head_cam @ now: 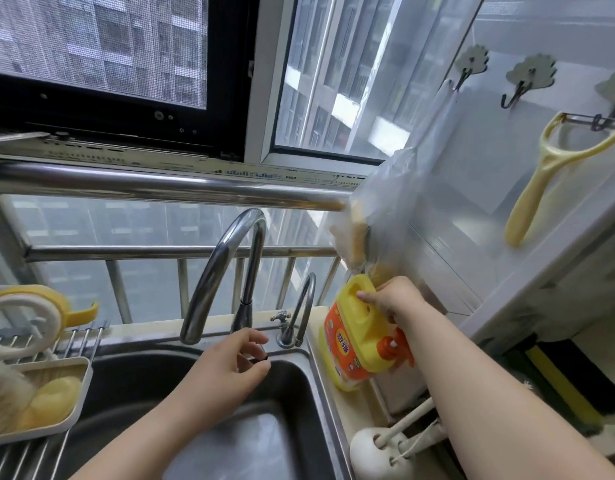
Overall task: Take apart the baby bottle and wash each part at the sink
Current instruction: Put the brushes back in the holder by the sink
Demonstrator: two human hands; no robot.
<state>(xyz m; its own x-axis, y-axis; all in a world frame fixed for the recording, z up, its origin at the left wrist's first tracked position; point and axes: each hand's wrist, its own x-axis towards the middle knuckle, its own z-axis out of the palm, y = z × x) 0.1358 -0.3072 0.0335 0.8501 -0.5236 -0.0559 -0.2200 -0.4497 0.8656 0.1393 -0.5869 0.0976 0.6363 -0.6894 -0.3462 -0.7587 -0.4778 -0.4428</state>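
My right hand (391,299) grips the handle of a yellow and orange detergent jug (354,337), which is tilted with its orange cap (391,348) pointing toward the lower right, over the counter beside the sink. My left hand (236,358) hovers over the steel sink (309,393) just below the tall faucet (230,268), fingers curled around a small dark object (259,358) that I cannot identify. No baby bottle part is clearly visible.
A small second tap (299,313) stands right of the faucet. A white tray with a yellow sponge (53,400) sits on a wire rack at left. A white brush holder (379,452) stands on the counter, a peeler (541,188) and plastic bag (385,209) hang on the right wall.
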